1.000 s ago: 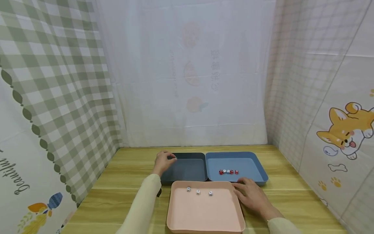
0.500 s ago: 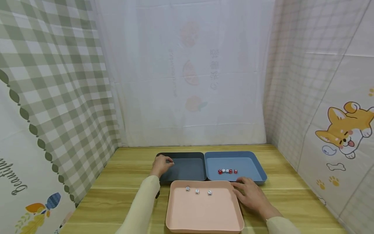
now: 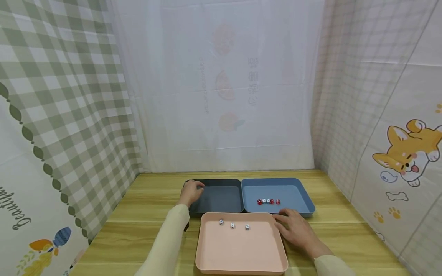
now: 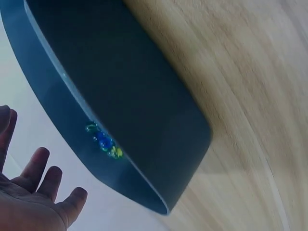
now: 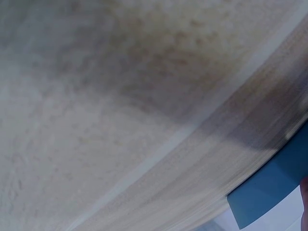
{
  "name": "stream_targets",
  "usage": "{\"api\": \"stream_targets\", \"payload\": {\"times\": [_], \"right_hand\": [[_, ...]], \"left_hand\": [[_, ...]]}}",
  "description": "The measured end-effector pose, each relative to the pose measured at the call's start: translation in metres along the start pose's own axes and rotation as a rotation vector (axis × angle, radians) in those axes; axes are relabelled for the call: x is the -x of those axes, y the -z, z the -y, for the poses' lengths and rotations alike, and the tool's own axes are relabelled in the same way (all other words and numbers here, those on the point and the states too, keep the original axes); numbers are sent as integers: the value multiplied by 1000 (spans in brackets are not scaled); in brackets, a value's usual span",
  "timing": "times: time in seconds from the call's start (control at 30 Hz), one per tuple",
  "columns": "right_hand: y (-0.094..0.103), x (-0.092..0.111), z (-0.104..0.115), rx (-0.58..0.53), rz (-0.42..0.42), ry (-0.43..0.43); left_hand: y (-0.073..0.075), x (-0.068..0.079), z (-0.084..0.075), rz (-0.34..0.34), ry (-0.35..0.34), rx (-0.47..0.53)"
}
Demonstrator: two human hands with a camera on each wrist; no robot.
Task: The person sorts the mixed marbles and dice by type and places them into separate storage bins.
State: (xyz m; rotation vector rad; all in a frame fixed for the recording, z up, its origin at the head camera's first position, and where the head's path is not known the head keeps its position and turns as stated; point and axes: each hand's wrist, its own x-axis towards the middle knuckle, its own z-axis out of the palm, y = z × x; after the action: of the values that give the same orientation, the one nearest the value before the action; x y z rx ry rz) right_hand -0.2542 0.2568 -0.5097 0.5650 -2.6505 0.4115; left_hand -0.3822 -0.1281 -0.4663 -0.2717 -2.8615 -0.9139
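Observation:
My left hand (image 3: 192, 192) is over the left end of the dark grey tray (image 3: 224, 199), fingers loosely bent and nothing visible in them. In the left wrist view its fingers (image 4: 36, 168) are spread beside that tray, where several small blue, green and yellow glass marbles (image 4: 104, 140) lie; the hand hides them in the head view. My right hand (image 3: 297, 230) rests at the upper right corner of the pink tray (image 3: 241, 253), its fingertips at the rim. Three white dice, a left one (image 3: 221, 222), a middle one (image 3: 233, 225) and a right one (image 3: 247, 227), lie inside the pink tray.
A blue tray (image 3: 293, 195) stands right of the dark one, holding a row of several red and white dice (image 3: 268, 201). All three trays sit close together on a wood-grain table (image 3: 148, 230). Cloth curtains (image 3: 221, 115) enclose the back and sides.
My left hand has dropped slightly and shifted a little left over the dark tray. The right hand and the dice keep their places; the head view has shifted slightly.

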Motion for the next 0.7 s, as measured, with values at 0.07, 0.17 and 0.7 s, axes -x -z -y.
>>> {"api": "stream_targets", "payload": {"times": [0.07, 0.17, 0.7], "right_hand": [[0, 0, 0, 2, -5, 5], [-1, 0, -1, 2, -14, 17], [0, 1, 0, 13, -16, 12]], "left_hand": [[2, 0, 0, -3, 3, 6], [5, 1, 2, -5, 7, 17], [29, -2, 4, -30, -49, 83]]}}
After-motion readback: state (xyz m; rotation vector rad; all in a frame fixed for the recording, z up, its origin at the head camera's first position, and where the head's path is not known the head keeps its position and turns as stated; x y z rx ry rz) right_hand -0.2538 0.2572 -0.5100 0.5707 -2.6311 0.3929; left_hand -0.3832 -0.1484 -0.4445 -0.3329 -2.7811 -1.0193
